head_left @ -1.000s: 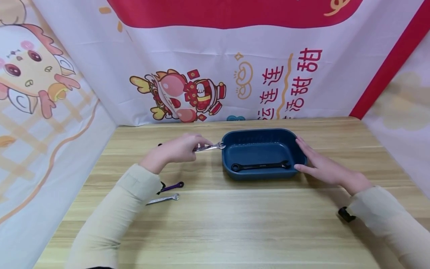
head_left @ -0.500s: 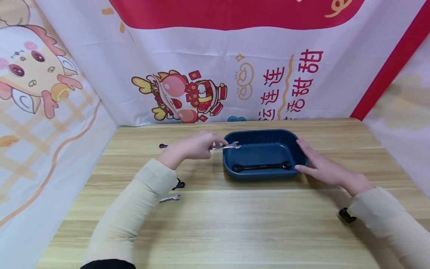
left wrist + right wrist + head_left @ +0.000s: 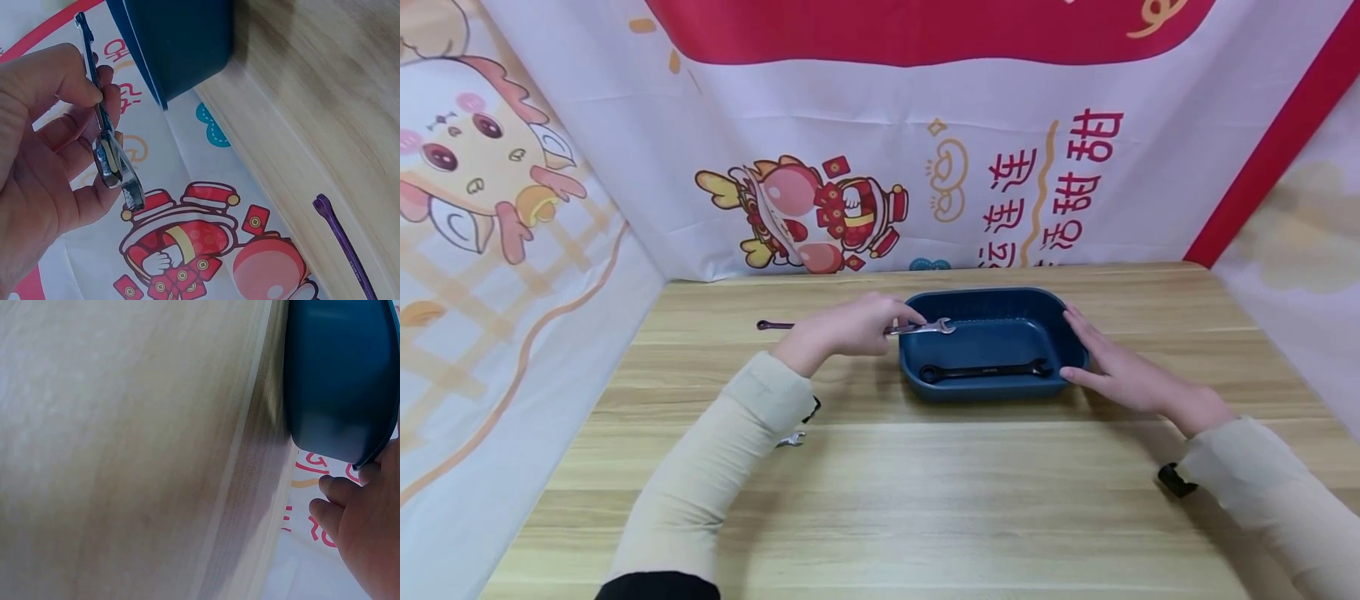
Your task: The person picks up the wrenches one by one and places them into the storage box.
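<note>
In the head view, my left hand [image 3: 867, 323] pinches a silver wrench [image 3: 936, 327] between thumb and fingers. The wrench's open end hangs inside the left part of a dark blue bin [image 3: 985, 392]. A black wrench [image 3: 988, 372] lies along the bin's near side. My right hand [image 3: 1123, 375] rests against the bin's right end with fingers extended, the thumb near the front corner. Up close in the left wrist view, the left hand [image 3: 59, 137] holds the silver wrench [image 3: 103, 119] beside the bin's wall [image 3: 194, 47]. In the right wrist view, fingers of my right hand [image 3: 365, 512] touch the rim.
A dark purple wrench [image 3: 773, 325] lies on the wooden table [image 3: 970, 508] behind my left forearm, which hides part of it. Another silver wrench [image 3: 792, 439] shows only its end beside the left sleeve. A printed cloth [image 3: 865, 100] hangs behind the table.
My left hand has carried the silver wrench rightward, from the bin's left edge to over its inside. The sleeve now covers the purple wrench nearer me. My right hand stays put.
</note>
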A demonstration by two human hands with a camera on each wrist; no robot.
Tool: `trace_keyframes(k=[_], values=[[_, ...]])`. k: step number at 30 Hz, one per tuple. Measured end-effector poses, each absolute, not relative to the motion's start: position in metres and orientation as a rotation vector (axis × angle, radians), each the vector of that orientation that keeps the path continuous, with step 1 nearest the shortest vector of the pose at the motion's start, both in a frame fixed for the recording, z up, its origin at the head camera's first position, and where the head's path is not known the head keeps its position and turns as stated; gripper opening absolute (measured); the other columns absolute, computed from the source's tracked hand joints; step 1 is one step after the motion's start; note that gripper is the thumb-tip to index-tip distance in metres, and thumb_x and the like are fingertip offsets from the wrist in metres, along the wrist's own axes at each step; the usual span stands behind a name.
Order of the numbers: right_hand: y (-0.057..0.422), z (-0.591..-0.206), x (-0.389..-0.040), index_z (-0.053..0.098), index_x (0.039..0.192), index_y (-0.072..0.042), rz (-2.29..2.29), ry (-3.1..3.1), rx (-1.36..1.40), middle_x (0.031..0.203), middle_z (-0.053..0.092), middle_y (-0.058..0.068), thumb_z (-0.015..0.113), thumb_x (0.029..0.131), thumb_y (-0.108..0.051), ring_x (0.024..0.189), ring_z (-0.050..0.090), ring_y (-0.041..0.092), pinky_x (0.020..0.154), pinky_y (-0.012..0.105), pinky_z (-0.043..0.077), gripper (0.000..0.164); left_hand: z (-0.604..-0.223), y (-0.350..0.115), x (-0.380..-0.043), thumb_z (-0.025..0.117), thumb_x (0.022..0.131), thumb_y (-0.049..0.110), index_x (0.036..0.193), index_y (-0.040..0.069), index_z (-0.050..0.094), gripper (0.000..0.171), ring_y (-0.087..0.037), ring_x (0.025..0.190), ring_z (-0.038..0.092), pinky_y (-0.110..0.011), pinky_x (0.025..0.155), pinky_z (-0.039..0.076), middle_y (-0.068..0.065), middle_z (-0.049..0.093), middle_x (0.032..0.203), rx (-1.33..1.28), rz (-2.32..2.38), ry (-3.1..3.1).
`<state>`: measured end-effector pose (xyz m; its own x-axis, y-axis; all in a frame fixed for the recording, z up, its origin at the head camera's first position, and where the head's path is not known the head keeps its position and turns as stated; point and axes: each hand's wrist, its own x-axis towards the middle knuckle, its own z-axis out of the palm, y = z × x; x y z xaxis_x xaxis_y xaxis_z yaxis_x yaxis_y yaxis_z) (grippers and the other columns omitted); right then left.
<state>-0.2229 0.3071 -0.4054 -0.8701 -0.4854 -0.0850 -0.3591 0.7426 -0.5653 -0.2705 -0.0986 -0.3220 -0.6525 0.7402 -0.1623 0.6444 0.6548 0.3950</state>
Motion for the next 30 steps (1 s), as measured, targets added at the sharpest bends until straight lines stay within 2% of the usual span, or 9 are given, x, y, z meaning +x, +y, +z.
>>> trace_keyframes(k=[7,13,23,30], values=[[0.307,-0.405,-0.223,-0.006,0.165,-0.014,-0.811,2.710,-0.656,0.170,-0.007,0.016,0.060,0.103,-0.038,0.152,0.008,0.048,0.112,0.071,0.020,0.094,-0.322,-0.091,-0.273,0.063,0.089,-0.011,0.139,0.008,0.065,0.053,-0.023,0.106,0.058,-0.031,0.088,0.053,-0.011,0.065,0.128,1.132,0.449,2.568],[0.307,-0.405,-0.224,-0.007,0.165,-0.014,-0.800,2.715,-0.653,0.170,-0.008,0.015,0.061,0.103,-0.038,0.152,0.008,0.048,0.112,0.071,0.020,0.095,-0.321,-0.084,-0.274,0.068,0.095,0.002,0.138,0.009,0.066,0.044,-0.022,0.106,0.058,-0.031,0.093,0.052,-0.009,0.066,0.123,1.145,0.451,2.569],[0.306,-0.404,-0.223,-0.006,0.165,-0.013,-0.805,2.716,-0.658,0.170,-0.007,0.016,0.061,0.103,-0.038,0.152,0.009,0.048,0.113,0.070,0.020,0.094,-0.321,-0.072,-0.272,0.064,0.090,-0.010,0.140,0.011,0.064,0.055,-0.020,0.101,0.055,-0.026,0.080,0.052,-0.008,0.063,0.123,1.131,0.415,2.572],[0.305,-0.403,-0.221,-0.005,0.165,-0.013,-0.811,2.713,-0.641,0.170,-0.006,0.017,0.061,0.103,-0.036,0.152,0.009,0.048,0.113,0.070,0.020,0.093,-0.322,-0.065,-0.272,0.064,0.090,-0.010,0.142,0.014,0.064,0.057,-0.019,0.102,0.054,-0.025,0.085,0.052,-0.007,0.062,0.123,1.116,0.392,2.563]])
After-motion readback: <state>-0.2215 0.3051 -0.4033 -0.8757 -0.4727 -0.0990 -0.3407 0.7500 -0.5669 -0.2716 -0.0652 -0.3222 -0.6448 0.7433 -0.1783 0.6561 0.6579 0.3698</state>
